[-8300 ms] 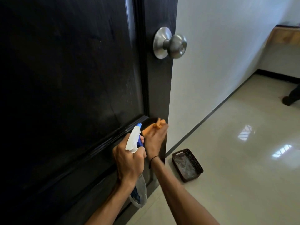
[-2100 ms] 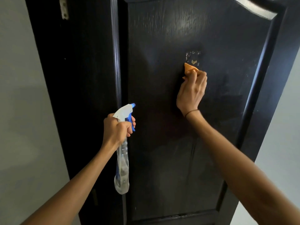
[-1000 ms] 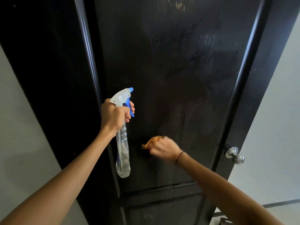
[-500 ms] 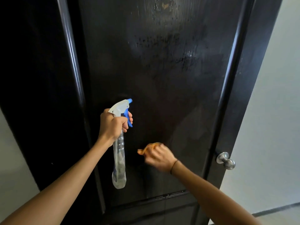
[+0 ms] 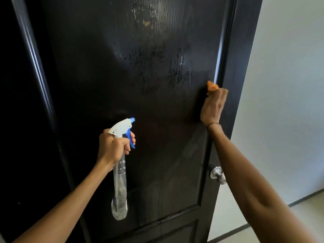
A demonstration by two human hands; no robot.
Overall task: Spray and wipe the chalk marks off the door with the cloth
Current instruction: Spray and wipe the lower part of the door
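Now, line by line:
Door (image 5: 108,76): black and panelled, it fills most of the view; wet streaks show across the middle of the upper panel.
Chalk marks (image 5: 143,13): pale smudges high on the panel, well above both hands.
Cloth (image 5: 211,86): orange, bunched, pressed against the panel's right edge beside the raised moulding; only its top pokes out above the fingers.
Right hand (image 5: 213,106): raised, fingers curled over the cloth and holding it to the door.
Left hand (image 5: 113,147): wrapped round the neck of the bottle, a finger on the blue trigger.
Bottle (image 5: 120,192): clear, white spray head, nozzle toward the door, body hanging below the fist.
Knob (image 5: 217,174): silver, low on the door's right edge.
Wall (image 5: 289,102): pale, to the right.
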